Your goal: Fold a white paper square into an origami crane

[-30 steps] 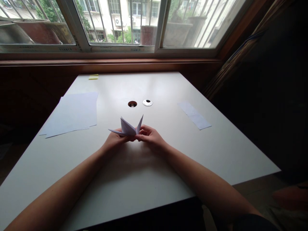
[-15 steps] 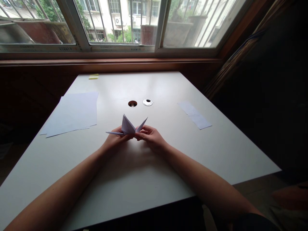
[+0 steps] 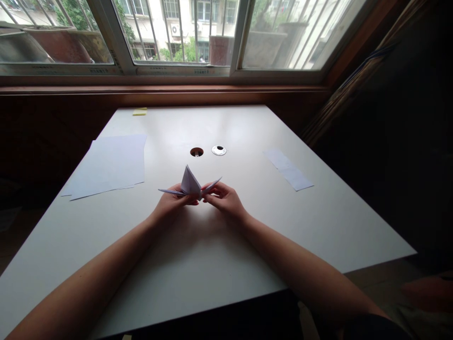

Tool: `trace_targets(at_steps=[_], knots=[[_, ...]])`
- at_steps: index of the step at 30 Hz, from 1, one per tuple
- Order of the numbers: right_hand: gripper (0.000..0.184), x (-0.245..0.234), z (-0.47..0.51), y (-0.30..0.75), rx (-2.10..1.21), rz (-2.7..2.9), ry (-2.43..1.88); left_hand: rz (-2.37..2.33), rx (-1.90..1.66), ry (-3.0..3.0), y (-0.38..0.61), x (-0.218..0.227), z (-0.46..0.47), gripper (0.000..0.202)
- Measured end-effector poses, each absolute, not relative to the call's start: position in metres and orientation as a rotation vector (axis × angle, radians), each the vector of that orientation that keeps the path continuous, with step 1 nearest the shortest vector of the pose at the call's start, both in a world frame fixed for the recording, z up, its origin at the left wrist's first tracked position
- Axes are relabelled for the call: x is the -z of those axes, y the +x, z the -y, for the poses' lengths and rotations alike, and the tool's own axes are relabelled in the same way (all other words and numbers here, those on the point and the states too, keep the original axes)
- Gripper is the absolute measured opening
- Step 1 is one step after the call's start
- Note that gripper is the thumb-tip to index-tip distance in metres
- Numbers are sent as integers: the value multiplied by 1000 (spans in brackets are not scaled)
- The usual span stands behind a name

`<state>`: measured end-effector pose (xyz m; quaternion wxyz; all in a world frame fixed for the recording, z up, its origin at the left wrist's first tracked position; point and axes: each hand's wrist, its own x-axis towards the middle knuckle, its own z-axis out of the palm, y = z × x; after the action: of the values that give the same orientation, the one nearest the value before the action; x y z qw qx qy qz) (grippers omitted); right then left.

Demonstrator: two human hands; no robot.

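Starting with white sheets [image 3: 109,165] on the bench [image 3: 219,269], well left of the left grip [image 3: 171,200]. On to that grip, pinching one side of the folded paper [image 3: 189,182], held between both grips! Across to the right grip [image 3: 228,200], pinching the other side, then rightward to a paper strip [image 3: 289,169] beyond.

Pale folded paper [image 3: 190,182], points splayed, is held in both hands [image 3: 170,202] [image 3: 228,202].
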<state>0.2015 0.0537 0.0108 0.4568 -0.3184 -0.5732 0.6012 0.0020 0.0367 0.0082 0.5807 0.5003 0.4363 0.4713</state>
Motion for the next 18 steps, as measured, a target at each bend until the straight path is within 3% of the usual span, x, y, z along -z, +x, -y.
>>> trace_targets(at_steps=[18], knots=[[36, -8, -57, 202, -1571, 1435, -787, -1043, -1112, 1261, -1, -8, -37, 40]])
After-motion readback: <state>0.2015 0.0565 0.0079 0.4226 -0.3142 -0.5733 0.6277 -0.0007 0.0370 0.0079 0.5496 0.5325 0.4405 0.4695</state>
